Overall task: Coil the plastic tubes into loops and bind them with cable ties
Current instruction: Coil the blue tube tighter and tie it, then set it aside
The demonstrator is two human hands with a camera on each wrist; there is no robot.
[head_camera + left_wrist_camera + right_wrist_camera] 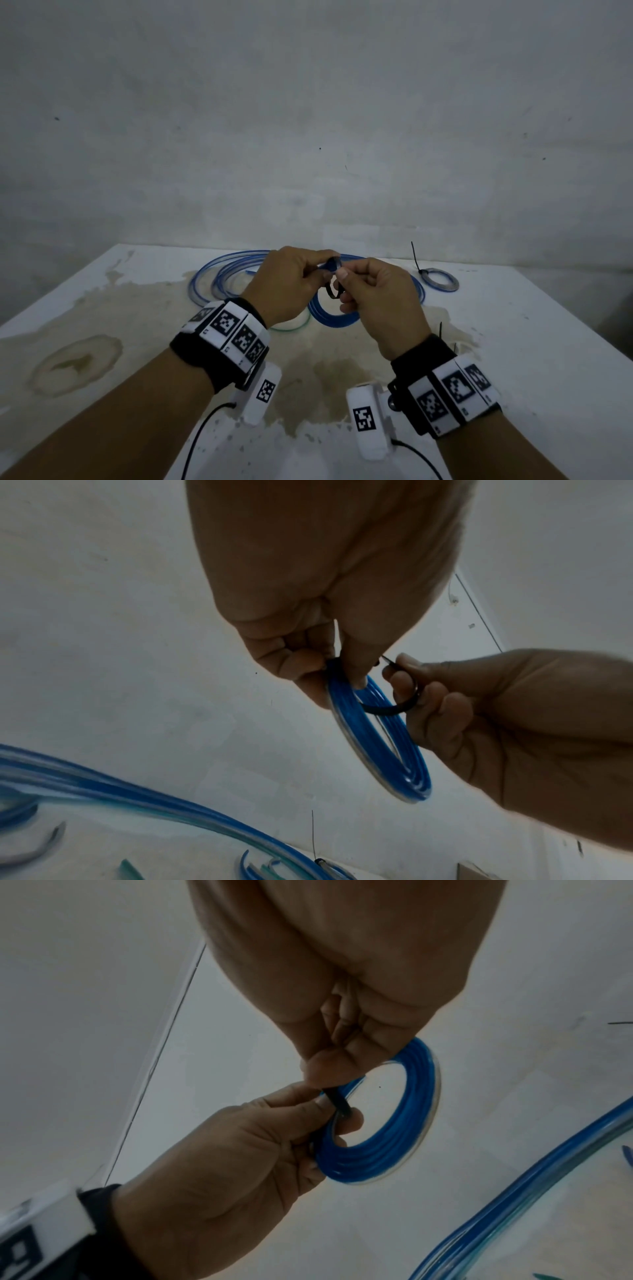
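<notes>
Head view: left hand point(291, 284) and right hand point(380, 301) meet above the tabletop point(531, 342), knuckles nearly touching. Left hand's fingers point(291, 661) are curled around the top of a small blue tube coil point(380, 745), which hangs below it clear of the surface. Right hand, just beside it, pinches a black cable tie point(394, 710) between thumb and forefinger; the tie loops through the coil's opening. Beyond the left hand, loose blue tubes point(226, 274) lie in wide curves on the tabletop. Beyond and outward of the right hand rests a bound coil point(440, 279), its tie's tail pointing upward. Both wrists carry black bands with patterned marker squares point(224, 322).
</notes>
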